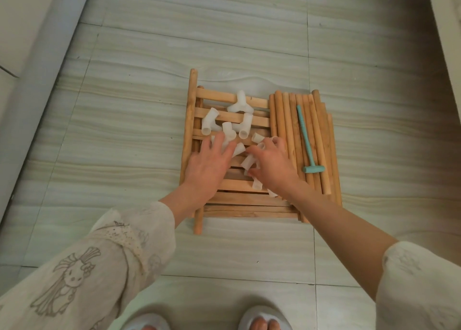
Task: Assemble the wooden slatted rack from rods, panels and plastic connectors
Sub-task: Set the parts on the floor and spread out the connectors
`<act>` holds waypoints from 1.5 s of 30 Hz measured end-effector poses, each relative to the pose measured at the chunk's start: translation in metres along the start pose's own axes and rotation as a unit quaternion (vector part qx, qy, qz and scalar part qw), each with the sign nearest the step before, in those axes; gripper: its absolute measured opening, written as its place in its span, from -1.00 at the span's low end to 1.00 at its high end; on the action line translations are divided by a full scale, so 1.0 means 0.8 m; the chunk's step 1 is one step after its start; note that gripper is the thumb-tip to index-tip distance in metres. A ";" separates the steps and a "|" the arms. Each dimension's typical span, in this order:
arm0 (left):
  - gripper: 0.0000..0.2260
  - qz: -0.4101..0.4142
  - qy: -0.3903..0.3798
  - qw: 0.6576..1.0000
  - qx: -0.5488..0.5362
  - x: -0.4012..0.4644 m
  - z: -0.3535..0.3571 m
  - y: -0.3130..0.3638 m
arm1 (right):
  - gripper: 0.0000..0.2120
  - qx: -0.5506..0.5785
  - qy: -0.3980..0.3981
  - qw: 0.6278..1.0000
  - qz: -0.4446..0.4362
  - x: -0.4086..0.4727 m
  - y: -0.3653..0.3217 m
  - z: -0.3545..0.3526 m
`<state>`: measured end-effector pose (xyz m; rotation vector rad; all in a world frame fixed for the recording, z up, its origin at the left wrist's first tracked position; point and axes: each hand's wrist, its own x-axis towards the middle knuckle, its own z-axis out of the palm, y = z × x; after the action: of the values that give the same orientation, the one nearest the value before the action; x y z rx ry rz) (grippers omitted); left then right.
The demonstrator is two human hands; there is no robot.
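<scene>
Head view, one entry.

Connectors (239,125): translucent white plastic, short tubes joined at angles, some three-armed; heaped loose on the stacked slatted panels (224,187) on the tiled floor (124,130). The heap ran from the far slats down to the person's fingers, so most pieces lay ahead of both hands, away from the person, with a few directly under them.

Left hand (207,166): palm down, fingers spread and fairly straight, tips resting among the nearest connectors; nothing gripped that I could see.

Right hand (273,166): fingers curled over several connectors at the right of the heap, thumb toward the middle. It appeared to be gathering or pinching one, but which piece could not be told.

Rods (299,140): plain round wood, laid side by side just right of the panels, long axes running away from the person; touching one another. The right hand was the nearer to them, its knuckles just beside the innermost rod.

Hammer (308,142): small, teal, lying on the rods, handle along their length, head toward the person.

Panels: pale wood slats across side rails, slats lying left to right, several panels stacked flat.

Judgement: sorting stage only; nothing joined yet. A rod pickup would suit the right hand, taken along its length.
</scene>
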<state>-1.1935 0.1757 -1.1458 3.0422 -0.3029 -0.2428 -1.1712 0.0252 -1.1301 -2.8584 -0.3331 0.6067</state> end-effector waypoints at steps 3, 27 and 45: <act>-0.57 -0.001 0.018 0.998 -0.056 -0.004 -0.002 -0.006 | -0.55 0.027 0.017 0.999 -0.005 -0.004 0.001 0.000; -0.69 -0.529 0.102 0.672 -0.509 -0.158 0.021 -0.241 | -0.61 0.476 -0.155 0.861 0.094 0.038 -0.265 0.031; -0.64 -0.124 0.179 0.921 -0.323 -0.111 -0.015 -0.177 | -0.75 0.215 0.014 0.973 -0.085 0.006 -0.154 -0.025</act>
<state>-1.2507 0.3328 -1.1333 2.3879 0.1658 0.1749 -1.1803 0.1414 -1.0843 -2.3926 -0.3843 0.5298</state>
